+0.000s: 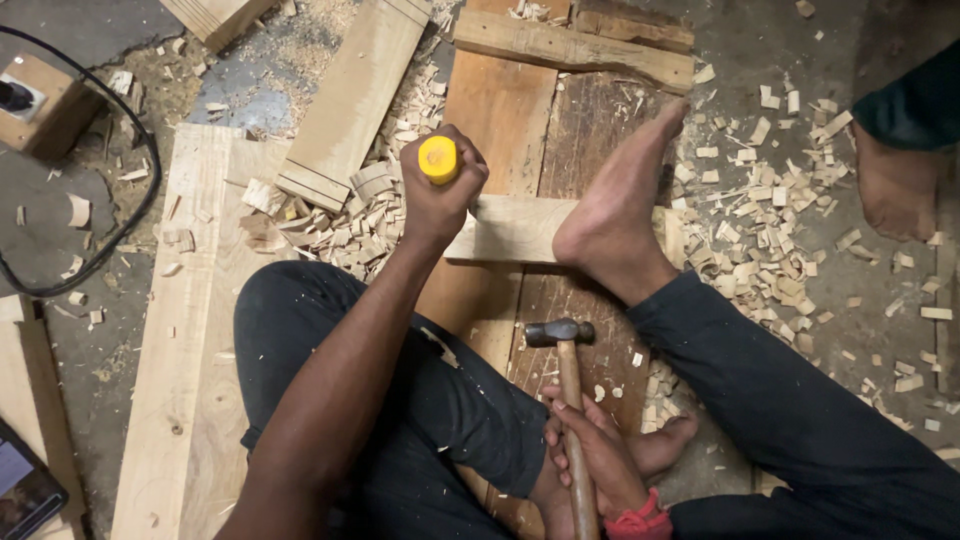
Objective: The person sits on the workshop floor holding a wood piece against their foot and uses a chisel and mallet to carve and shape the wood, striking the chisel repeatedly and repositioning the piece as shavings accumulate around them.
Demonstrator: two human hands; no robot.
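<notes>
A yellow-handled chisel (438,160) is gripped upright in the closed left hand (443,190), set on a pale wood block (512,228) at the scene's centre. A hammer (566,380) is held by its wooden handle in the closed right hand (590,450), nearer. The block is pinned by a bare foot (615,215); wood chips (760,230) are scattered right.

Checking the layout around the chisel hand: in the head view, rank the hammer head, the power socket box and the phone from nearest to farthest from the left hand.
From the left hand:
1. Hammer head, below and to its right, over the boards.
2. Power socket box, far left, near the top.
3. Phone, bottom left corner.
</notes>
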